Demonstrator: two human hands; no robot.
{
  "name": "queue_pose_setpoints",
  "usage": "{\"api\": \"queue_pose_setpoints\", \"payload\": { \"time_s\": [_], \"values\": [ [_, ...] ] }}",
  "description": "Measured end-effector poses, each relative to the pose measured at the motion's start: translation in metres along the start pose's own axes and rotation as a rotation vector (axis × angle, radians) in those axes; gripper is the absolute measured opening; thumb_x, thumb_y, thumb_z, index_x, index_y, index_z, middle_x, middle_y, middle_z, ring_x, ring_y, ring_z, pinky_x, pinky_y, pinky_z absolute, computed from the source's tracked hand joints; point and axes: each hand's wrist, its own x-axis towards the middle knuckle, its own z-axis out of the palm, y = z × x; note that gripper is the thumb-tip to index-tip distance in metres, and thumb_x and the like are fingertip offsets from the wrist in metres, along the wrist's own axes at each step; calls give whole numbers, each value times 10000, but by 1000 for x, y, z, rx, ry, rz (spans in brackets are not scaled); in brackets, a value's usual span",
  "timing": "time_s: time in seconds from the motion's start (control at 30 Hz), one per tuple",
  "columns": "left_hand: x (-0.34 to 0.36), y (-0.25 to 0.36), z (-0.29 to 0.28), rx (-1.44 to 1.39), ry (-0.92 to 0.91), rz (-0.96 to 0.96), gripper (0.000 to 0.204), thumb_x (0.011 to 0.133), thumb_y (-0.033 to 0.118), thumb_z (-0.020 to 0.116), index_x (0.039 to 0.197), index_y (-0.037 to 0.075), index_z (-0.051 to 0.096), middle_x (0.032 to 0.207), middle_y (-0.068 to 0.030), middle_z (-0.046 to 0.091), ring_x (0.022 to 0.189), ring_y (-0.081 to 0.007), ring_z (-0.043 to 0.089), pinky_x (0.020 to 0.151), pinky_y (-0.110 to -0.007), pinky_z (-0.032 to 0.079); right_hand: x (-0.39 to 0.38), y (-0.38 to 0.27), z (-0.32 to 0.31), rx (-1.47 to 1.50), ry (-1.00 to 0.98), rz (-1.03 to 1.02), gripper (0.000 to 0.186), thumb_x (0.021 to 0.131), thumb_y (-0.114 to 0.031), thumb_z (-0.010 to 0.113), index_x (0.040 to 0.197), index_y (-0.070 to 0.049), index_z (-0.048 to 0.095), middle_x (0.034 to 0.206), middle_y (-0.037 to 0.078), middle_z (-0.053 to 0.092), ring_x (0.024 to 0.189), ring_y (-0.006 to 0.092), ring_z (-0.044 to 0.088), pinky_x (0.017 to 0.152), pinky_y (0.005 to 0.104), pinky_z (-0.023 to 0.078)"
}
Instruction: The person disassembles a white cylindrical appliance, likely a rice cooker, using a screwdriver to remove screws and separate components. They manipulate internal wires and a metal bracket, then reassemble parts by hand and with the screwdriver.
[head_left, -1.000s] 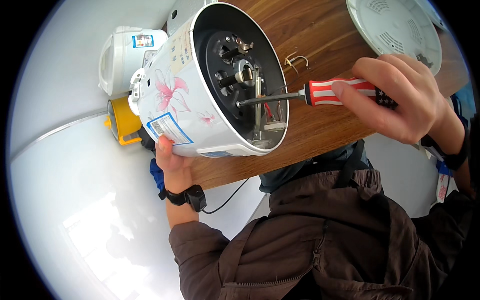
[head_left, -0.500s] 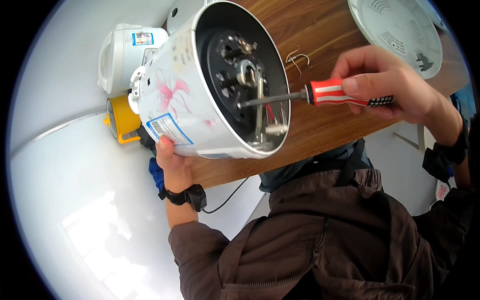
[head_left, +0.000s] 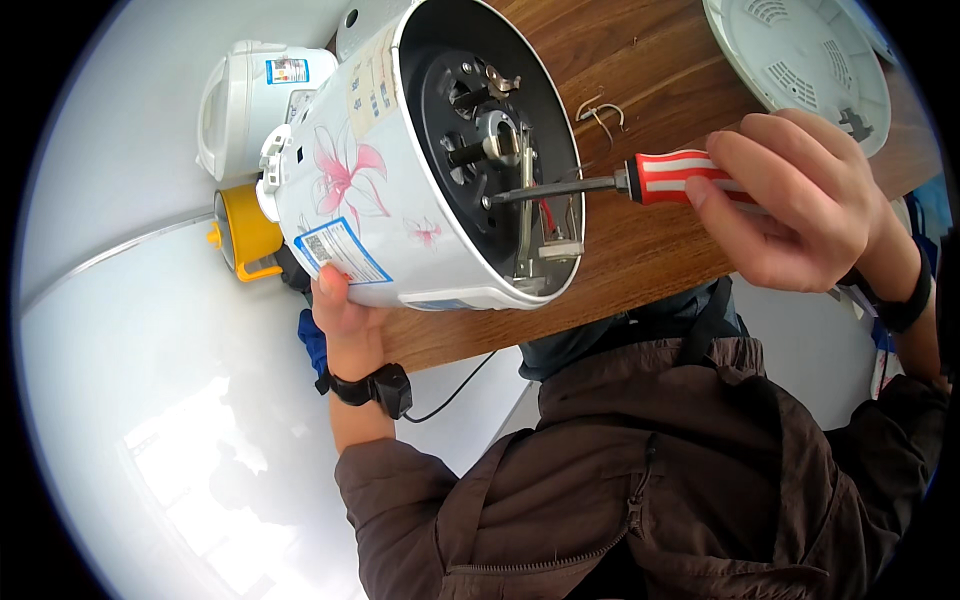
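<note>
My left hand (head_left: 338, 308) grips the white cooker body (head_left: 360, 185) with pink flowers from its lower left side; the body is tipped so its open end faces right. Inside are a black metal plate (head_left: 445, 120), brackets, posts and a red wire (head_left: 547, 218). My right hand (head_left: 785, 200) is wrapped round the handle of a screwdriver (head_left: 660, 175) with red and white stripes, its shaft lying nearly level and its tip at a small screw (head_left: 486, 202) on the plate.
On the wooden table (head_left: 650, 250) lie loose pale wires (head_left: 600, 112) and a vented white plastic cover (head_left: 800, 50) at upper right. Behind the cooker stand another white cooker (head_left: 245, 110) and a yellow container (head_left: 250, 225). A black cable (head_left: 450, 395) hangs below the table edge.
My right fingers, loosened and higher half a second ago, are wrapped lower round the handle again. The cooker body and screwdriver have shifted slightly right and up.
</note>
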Motion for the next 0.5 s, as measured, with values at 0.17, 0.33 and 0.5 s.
{"api": "queue_pose_setpoints", "payload": {
  "time_s": [0.17,0.33,0.5],
  "values": [
    [0,1,8,-12,28,11,789,963,372,712,1552,-8,350,1490,-163,550,1316,-310,594,1085,-468,510,-1,6,4,-48,56,-71,413,680,-7,780,1066,8,634,1043,210,604,726,253,633,517,318,507],
    [-4,2,4,14,23,31,808,956,411,701,1551,-10,353,1484,-176,552,1299,-318,606,1083,-468,515,-2,11,14,-130,136,-130,433,674,-14,802,1073,-27,635,1041,196,600,745,258,637,530,324,512],
    [-2,2,6,-26,26,24,783,954,388,710,1529,-28,380,1442,-179,587,1266,-322,630,1061,-463,531,-5,9,19,-335,152,-190,492,710,-12,833,1140,-85,604,1029,169,600,800,275,650,560,330,524]
  ]
}}
